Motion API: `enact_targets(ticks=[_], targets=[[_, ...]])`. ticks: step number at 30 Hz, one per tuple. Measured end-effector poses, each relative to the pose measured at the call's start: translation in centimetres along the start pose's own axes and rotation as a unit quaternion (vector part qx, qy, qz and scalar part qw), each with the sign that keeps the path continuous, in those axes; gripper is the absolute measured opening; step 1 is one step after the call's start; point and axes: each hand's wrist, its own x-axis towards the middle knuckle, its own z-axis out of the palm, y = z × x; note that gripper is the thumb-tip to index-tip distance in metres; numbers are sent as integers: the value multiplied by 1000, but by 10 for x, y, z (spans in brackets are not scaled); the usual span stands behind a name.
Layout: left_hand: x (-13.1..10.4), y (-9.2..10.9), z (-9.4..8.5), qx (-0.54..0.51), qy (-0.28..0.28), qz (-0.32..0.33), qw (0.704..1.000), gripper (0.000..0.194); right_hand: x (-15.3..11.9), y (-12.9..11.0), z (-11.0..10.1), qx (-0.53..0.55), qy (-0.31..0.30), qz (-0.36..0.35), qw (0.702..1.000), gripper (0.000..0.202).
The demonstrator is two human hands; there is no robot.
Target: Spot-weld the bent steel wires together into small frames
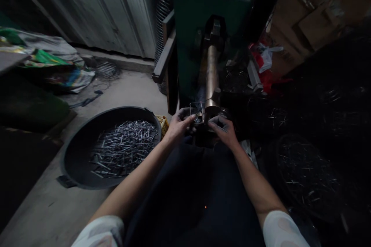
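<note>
My left hand (180, 125) is closed, thumb and fingers pinching a small rectangular wire frame (190, 109) that stands up beside the lower end of a copper-coloured machine arm (212, 75). To the right of the frame, my right hand (223, 128) has its fingers pinched together close under the arm's tip. Whatever lies between those fingers is too small and dark to make out. Both hands' fingers look dark grey. The arm comes out of a green machine (188, 19) that resembles a spot welder.
At left, a black tub (68, 154) holds many short metal rods (127, 146); a yellow crate (162, 125) shows behind it. A dark container of wire pieces (310, 177) sits at right. A tiny orange spark (205, 207) glows over my dark-clothed lap. Cardboard (319, 23) stands back right.
</note>
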Motion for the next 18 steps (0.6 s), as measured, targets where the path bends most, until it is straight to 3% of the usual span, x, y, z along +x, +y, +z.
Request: enact_targets(ticks=[6, 10, 13, 18], targets=[[7, -1, 1, 1, 8, -7, 1000, 49, -2, 3, -3, 39, -4, 33, 999, 21], [-9, -1, -6, -8, 60, 19, 998, 50, -35, -7, -26, 99, -28, 99, 990, 34], [-31, -6, -40, 7, 141, 45, 989, 54, -78, -14, -51, 66, -65, 144, 985, 23], [-80, -22, -136, 52, 322, -3, 945, 62, -140, -2, -70, 12, -101, 253, 962, 31]])
